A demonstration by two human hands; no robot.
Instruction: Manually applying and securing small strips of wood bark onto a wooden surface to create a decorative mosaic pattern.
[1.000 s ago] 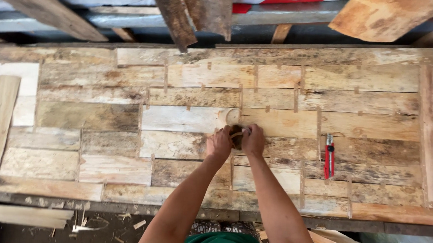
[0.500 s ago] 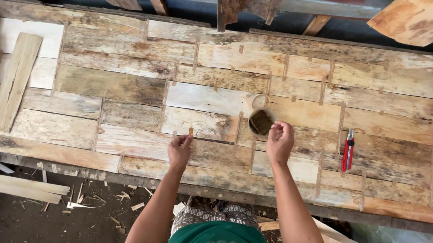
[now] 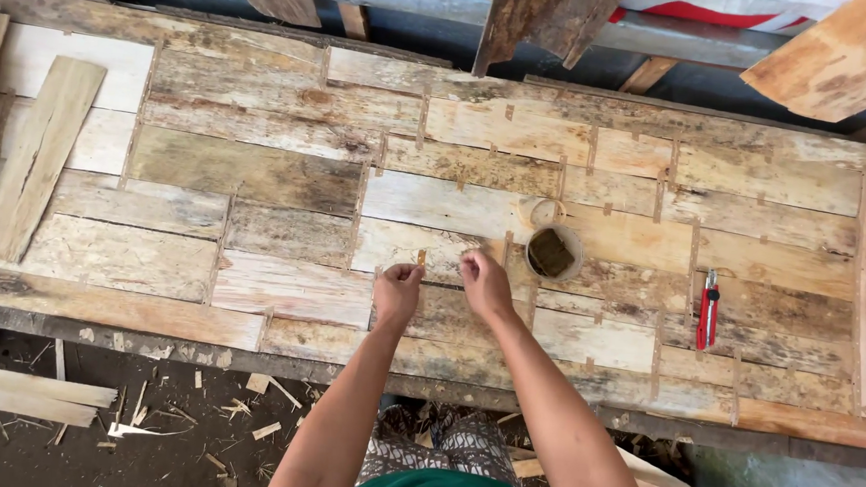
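across the patchwork panel (image 3: 257, 173) of joined wood strips, small tape tabs are already seen over many seams, mostly on its right half; the left half shows fewer, so a good deal appears left to be bridged, as far as can be judged. left of the panel's middle, a loose plank (image 3: 32, 164) is laid on it. just below the middle, the left hand (image 3: 396, 289) is closed, thumb and fingers pinched at a small tan strip (image 3: 421, 258) that stands on a seam. just right of it, the right hand (image 3: 482, 280) is curled shut; what it grips, if anything, cannot be told. right of the hands, a round container (image 3: 553, 252) rests on the panel, its contents dark and unclear. further right, red-handled pliers (image 3: 708, 311) lie. the panel's far corners are cut off, and the timbers beyond its far edge are partly hidden.
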